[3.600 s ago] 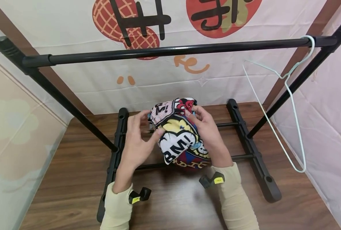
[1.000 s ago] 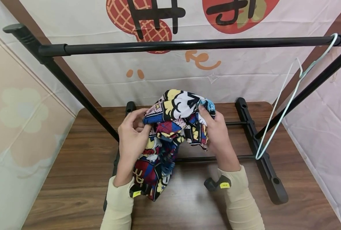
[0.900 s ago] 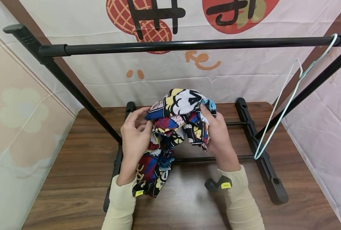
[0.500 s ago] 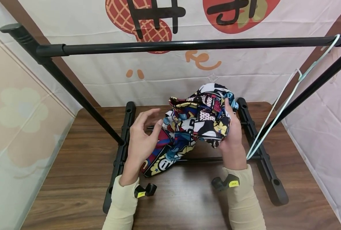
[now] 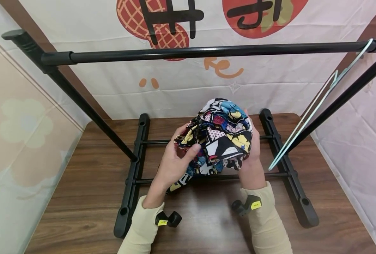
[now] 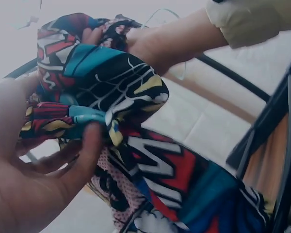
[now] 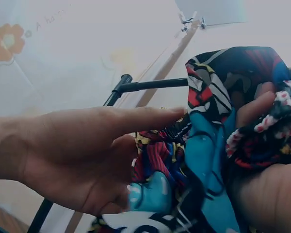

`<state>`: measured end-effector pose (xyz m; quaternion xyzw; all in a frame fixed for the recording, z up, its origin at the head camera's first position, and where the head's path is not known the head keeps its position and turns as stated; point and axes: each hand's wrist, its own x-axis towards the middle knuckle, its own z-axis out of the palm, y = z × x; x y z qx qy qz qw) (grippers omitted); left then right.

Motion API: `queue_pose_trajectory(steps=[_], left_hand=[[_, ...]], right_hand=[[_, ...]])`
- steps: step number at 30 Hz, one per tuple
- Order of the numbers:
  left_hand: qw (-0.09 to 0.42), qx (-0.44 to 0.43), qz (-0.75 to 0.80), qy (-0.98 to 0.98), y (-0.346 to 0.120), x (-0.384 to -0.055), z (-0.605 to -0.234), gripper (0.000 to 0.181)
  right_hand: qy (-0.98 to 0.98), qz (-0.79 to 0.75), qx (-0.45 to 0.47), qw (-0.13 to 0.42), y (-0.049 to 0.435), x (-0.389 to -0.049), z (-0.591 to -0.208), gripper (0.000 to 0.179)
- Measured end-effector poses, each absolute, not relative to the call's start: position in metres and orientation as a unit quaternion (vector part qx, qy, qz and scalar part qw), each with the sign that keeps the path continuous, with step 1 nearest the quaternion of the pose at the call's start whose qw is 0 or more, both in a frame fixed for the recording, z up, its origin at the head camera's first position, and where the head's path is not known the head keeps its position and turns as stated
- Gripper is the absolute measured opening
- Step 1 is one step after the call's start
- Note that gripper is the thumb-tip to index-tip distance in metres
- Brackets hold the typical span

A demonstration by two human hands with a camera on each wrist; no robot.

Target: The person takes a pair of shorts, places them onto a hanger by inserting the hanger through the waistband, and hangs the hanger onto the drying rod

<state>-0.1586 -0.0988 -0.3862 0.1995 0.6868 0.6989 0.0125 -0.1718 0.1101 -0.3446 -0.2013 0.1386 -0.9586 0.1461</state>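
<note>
A bunched piece of clothing [image 5: 219, 134], stretchy-looking cloth with a multicoloured comic print, is held up between both hands over the rack's base. My left hand [image 5: 172, 164] pinches its left edge, thumb in front and fingers behind. In the left wrist view the thumb [image 6: 91, 145] lies against a gathered fold. My right hand [image 5: 252, 155] grips the right side, its fingers mostly hidden behind the cloth. Up close in the right wrist view, a finger of the right hand [image 7: 257, 104] shows within the folds. A loose end of the cloth hangs down at lower left.
A black garment rack spans the scene, with its top rail [image 5: 188, 53] above the hands and base feet [image 5: 131, 197] on the brown wooden surface [image 5: 73, 197]. A pale mint wire hanger [image 5: 315, 113] hangs at the rail's right end. Printed white sheets [image 5: 105, 91] enclose the back and sides.
My left hand let go of the cloth, then moved right and took its edge again. The cloth was turned and bunched closer, its hanging end drawn up. The hanger swung nearly edge-on.
</note>
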Motion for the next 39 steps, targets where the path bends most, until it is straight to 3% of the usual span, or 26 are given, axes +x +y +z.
queue_pose_trajectory(steps=[7, 11, 14, 20, 22, 28, 33, 39], left_hand=[[-0.010, 0.120, 0.704, 0.700, -0.109, -0.158, -0.377, 0.038], [-0.042, 0.120, 0.699, 0.704, -0.120, -0.160, -0.371, 0.035], [-0.072, 0.127, 0.698, 0.701, -0.131, -0.160, -0.368, 0.034], [-0.110, 0.096, 0.711, 0.688, -0.147, -0.160, -0.362, 0.032], [-0.120, 0.083, 0.705, 0.694, -0.151, -0.160, -0.361, 0.030], [-0.143, 0.063, 0.637, 0.755, -0.164, -0.159, -0.361, 0.030], [-0.117, 0.071, 0.666, 0.733, -0.169, -0.160, -0.360, 0.037], [-0.124, 0.070, 0.691, 0.709, -0.167, -0.162, -0.361, 0.039]], right_hand=[[0.054, -0.920, -0.289, 0.259, 0.114, -0.182, -0.359, 0.080], [0.078, -0.919, -0.296, 0.248, 0.121, -0.186, -0.362, 0.091], [0.130, -0.921, -0.296, 0.218, 0.133, -0.190, -0.363, 0.086], [0.219, -0.930, -0.264, 0.134, 0.149, -0.193, -0.365, 0.036], [0.256, -0.929, -0.245, 0.108, 0.150, -0.193, -0.364, 0.027], [0.357, -0.915, -0.183, 0.029, 0.152, -0.192, -0.363, 0.032], [0.468, -0.875, -0.118, -0.046, 0.154, -0.190, -0.363, 0.039], [0.618, -0.773, -0.066, -0.131, 0.156, -0.192, -0.364, 0.025]])
